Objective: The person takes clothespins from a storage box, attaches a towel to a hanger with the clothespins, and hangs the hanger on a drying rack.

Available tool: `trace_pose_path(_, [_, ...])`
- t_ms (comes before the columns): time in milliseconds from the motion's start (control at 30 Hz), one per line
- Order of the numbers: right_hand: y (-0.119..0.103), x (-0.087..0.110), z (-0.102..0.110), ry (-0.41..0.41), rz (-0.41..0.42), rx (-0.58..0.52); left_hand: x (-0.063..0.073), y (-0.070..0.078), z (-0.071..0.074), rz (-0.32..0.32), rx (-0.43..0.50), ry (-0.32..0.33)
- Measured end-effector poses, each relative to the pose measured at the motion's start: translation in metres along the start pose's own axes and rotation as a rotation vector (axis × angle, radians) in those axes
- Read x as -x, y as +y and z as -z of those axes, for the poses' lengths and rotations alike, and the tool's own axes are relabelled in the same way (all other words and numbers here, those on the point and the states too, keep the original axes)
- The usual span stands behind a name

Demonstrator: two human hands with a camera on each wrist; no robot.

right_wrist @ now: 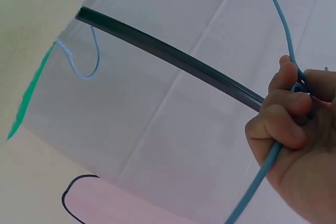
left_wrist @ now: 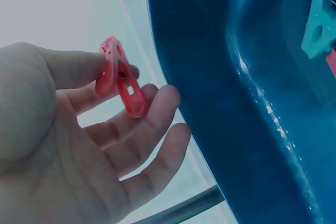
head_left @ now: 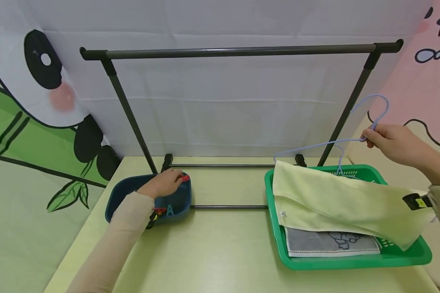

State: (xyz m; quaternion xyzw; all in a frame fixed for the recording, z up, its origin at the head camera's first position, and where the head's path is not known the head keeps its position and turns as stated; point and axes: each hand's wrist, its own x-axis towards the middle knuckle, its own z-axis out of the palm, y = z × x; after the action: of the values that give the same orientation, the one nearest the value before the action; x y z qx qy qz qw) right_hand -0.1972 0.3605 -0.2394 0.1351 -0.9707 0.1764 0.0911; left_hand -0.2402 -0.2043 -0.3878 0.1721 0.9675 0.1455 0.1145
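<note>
My left hand [head_left: 163, 184] pinches a red clothespin [left_wrist: 122, 77] between thumb and fingers at the right rim of the dark blue basin [head_left: 113, 199]. Inside that basin lie a blue clothespin [head_left: 170, 210] and another red one [head_left: 159, 210]. Higher up on the right, my right hand [head_left: 392, 142] grips a light blue wire hanger [head_left: 315, 145] at the base of its hook. A pale yellow towel [head_left: 337, 203] hangs from this hanger, spread over the green basket [head_left: 297, 263]. Below it, a grey cloth [head_left: 326, 243] with a line drawing shows in the basket.
A dark metal rack [head_left: 238, 52] stands at the back, its top bar bare and its lower bars near the tabletop [head_left: 220, 252]. Another hanger [head_left: 340, 158] sticks up from the basket. Printed fabric [head_left: 220, 122] stands behind.
</note>
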Motion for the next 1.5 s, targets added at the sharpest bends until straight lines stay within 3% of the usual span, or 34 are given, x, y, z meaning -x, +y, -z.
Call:
trace_pose_path(200, [-0.005, 0.002, 0.006, 0.024, -0.002, 0.021, -0.001, 0.002, -0.001, -0.047, 0.029, 0.039])
trace_pose_path(433, [-0.01, 0.002, 0.014, 0.061, 0.011, 0.037, -0.003, 0.003, 0.0, 0.01, 0.098, 0.029])
trace_pose_path(800, [-0.016, -0.004, 0.031, 0.109, 0.014, 0.042, -0.005, 0.011, 0.003, -0.002, 0.063, 0.054])
trace_pose_path(1100, [-0.029, -0.009, 0.044, 0.147, 0.044, 0.098, -0.008, 0.025, 0.007, -0.06, 0.069, 0.14])
trace_pose_path(1333, [-0.035, -0.014, 0.056, 0.177, 0.032, 0.07, -0.007, 0.039, 0.014, -0.2, 0.089, 0.208])
trace_pose_path(1500, [-0.042, -0.016, 0.061, 0.183, 0.02, 0.039, -0.009, 0.049, 0.02, -0.234, 0.118, 0.197])
